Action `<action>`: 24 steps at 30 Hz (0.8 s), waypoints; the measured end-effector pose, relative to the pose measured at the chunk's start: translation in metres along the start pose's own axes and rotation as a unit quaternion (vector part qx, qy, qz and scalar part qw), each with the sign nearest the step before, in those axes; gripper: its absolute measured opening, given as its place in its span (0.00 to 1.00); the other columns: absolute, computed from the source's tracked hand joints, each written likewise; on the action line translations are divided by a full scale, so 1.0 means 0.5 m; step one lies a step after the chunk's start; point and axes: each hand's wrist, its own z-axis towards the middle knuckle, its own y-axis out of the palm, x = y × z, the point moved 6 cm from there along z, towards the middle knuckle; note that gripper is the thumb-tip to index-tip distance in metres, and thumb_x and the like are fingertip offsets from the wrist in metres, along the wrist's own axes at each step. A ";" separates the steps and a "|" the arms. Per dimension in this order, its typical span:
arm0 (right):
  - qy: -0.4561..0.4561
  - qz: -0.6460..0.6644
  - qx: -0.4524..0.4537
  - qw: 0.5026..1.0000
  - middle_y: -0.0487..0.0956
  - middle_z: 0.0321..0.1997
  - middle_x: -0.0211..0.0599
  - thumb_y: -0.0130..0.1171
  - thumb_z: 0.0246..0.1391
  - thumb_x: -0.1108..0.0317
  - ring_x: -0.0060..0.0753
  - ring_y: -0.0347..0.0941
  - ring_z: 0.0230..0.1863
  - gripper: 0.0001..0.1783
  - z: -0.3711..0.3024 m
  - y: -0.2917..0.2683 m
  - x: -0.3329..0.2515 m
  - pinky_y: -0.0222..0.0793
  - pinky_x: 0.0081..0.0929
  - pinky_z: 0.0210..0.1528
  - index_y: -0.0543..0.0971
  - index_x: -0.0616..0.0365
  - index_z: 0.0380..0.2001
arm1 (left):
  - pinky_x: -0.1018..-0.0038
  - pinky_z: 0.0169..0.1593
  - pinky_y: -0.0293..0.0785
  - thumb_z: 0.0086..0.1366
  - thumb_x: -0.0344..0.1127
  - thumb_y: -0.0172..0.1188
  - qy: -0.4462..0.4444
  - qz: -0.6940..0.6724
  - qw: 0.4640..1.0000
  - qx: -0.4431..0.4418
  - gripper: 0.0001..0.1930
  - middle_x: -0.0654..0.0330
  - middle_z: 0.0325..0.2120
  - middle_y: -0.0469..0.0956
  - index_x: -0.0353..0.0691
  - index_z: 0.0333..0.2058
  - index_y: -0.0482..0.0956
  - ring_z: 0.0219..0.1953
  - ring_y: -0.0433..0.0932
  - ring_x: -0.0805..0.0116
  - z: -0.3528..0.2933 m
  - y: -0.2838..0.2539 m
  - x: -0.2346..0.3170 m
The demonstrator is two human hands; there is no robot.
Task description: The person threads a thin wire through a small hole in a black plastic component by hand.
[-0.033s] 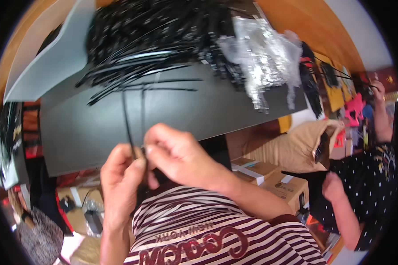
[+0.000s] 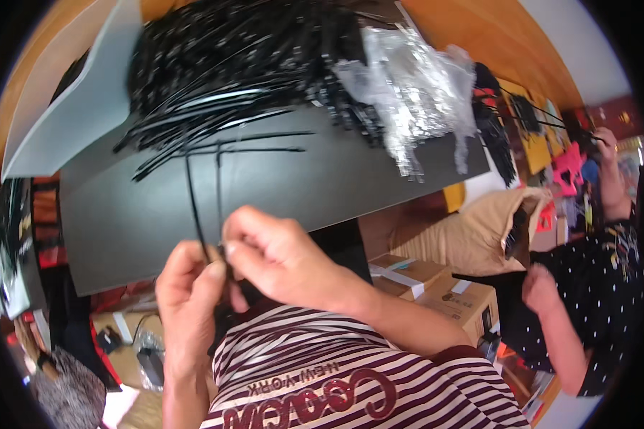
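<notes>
My left hand [image 2: 189, 289] is closed, thumb against fingers, round a thin black strip [image 2: 194, 196] that runs away from me over the dark table [image 2: 286, 193]. Beside it is a second thin black strip [image 2: 220, 189], whose near end reaches my pinched right hand [image 2: 275, 257]. The two hands touch or nearly touch in front of my striped shirt, and fingers hide the strips' near ends. At their far ends, black crosspieces [image 2: 265, 150] lie sideways, giving a T shape. Behind them rises a big heap of similar black strips [image 2: 222, 64].
Crumpled clear plastic bags [image 2: 418, 93] lie right of the heap. A pale curved panel [image 2: 75, 118] stands at the left. Below the table's right side are cardboard boxes [image 2: 465, 307] and a tan sack [image 2: 472, 229]. A person in dotted black clothing [image 2: 579, 300] is at the right.
The view has shifted slightly, so the table and heap sit a little further left. Both hands keep the same grip, close together.
</notes>
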 end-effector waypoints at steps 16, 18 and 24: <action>-0.110 -0.013 -0.023 0.994 0.71 0.21 0.30 0.44 0.61 0.76 0.17 0.71 0.23 0.03 -0.019 -0.012 -0.035 0.66 0.18 0.24 0.66 0.63 0.32 | 0.85 0.14 0.57 0.61 0.31 0.52 -0.063 -0.138 0.988 -0.037 0.05 0.56 0.20 0.73 0.35 0.31 0.70 0.12 0.63 0.79 0.016 0.015 -0.012; -0.104 0.022 0.009 0.994 0.72 0.19 0.33 0.44 0.60 0.75 0.20 0.72 0.22 0.04 -0.018 -0.015 -0.013 0.66 0.21 0.23 0.65 0.63 0.31 | 0.87 0.13 0.51 0.61 0.30 0.54 -0.050 -0.120 0.990 -0.051 0.04 0.56 0.20 0.73 0.36 0.31 0.69 0.12 0.60 0.82 0.015 0.023 -0.009; -0.068 0.054 0.054 0.995 0.72 0.20 0.34 0.47 0.59 0.74 0.18 0.70 0.23 0.05 -0.016 -0.013 0.006 0.65 0.22 0.24 0.66 0.64 0.31 | 0.88 0.14 0.50 0.61 0.28 0.55 -0.009 -0.077 0.997 0.016 0.04 0.59 0.20 0.73 0.37 0.32 0.69 0.13 0.60 0.85 0.012 0.009 -0.008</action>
